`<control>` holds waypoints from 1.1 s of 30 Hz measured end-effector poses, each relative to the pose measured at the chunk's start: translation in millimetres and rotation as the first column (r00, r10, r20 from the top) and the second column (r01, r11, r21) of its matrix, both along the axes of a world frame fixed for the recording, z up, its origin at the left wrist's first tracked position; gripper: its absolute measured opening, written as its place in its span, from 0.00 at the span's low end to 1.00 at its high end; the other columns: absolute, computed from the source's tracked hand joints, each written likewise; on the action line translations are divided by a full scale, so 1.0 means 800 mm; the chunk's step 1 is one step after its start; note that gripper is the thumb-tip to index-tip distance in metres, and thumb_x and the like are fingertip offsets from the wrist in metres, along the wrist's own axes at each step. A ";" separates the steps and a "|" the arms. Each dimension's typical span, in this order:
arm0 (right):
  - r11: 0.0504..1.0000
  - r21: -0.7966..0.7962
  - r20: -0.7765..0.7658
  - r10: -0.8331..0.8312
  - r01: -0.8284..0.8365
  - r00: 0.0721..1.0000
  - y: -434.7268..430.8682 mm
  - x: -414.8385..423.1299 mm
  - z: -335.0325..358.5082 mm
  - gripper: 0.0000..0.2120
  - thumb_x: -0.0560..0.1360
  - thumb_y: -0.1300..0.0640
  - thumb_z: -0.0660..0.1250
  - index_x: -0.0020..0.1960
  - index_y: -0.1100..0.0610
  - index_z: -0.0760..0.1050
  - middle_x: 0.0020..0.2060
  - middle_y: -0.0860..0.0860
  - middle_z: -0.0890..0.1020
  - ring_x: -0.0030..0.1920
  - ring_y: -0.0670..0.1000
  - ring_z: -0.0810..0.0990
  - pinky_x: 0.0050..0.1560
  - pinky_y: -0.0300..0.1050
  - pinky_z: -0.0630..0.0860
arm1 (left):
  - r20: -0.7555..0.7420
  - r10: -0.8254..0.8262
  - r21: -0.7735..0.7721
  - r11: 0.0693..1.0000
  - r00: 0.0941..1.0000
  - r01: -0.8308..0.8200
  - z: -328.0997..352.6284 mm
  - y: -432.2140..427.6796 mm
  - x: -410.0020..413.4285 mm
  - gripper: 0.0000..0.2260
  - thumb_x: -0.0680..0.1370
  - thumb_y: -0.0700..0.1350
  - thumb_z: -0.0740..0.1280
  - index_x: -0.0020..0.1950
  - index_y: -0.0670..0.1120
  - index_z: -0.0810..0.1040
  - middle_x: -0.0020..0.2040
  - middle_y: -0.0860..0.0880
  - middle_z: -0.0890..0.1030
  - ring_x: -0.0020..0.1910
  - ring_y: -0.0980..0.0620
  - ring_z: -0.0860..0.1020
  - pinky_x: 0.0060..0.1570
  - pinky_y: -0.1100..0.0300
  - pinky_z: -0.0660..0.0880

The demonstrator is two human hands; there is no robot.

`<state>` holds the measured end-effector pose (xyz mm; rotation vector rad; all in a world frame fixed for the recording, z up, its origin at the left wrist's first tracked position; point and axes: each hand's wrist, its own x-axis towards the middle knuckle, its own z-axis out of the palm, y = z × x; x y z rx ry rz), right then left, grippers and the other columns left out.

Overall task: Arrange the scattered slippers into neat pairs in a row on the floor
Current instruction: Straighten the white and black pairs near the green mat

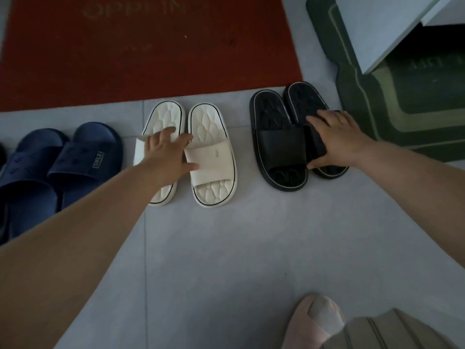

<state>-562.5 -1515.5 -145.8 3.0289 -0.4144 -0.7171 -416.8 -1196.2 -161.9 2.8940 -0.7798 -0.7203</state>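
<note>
Three slipper pairs stand in a row on the grey tiled floor. A navy pair point(75, 157) is at the left. A white pair sits in the middle; my left hand point(167, 153) lies over the strap of the left white slipper point(161, 117), fingers spread, thumb touching the right white slipper point(214, 157). A black pair is at the right. My right hand point(334, 139) rests on the strap of the right black slipper point(307, 102), which leans against the left black slipper point(279, 147).
A red doormat point(151, 46) lies just beyond the slippers. A dark green mat point(377, 109) and a white cabinet point(392, 28) are at the far right. My foot in a pink slipper point(314, 321) is at the bottom right. Another dark shoe edge point(2, 152) shows far left.
</note>
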 end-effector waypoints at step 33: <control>0.994 0.100 -0.152 -0.026 0.042 0.988 -0.014 0.018 0.012 0.24 0.74 0.66 0.54 0.67 0.47 0.66 0.62 0.57 0.73 0.62 0.59 0.71 0.68 0.51 0.59 | 0.045 -0.093 0.091 0.992 0.995 0.088 -0.005 0.002 -0.009 0.31 0.70 0.60 0.69 0.70 0.56 0.63 0.59 0.45 0.74 0.67 0.39 0.65 0.73 0.42 0.49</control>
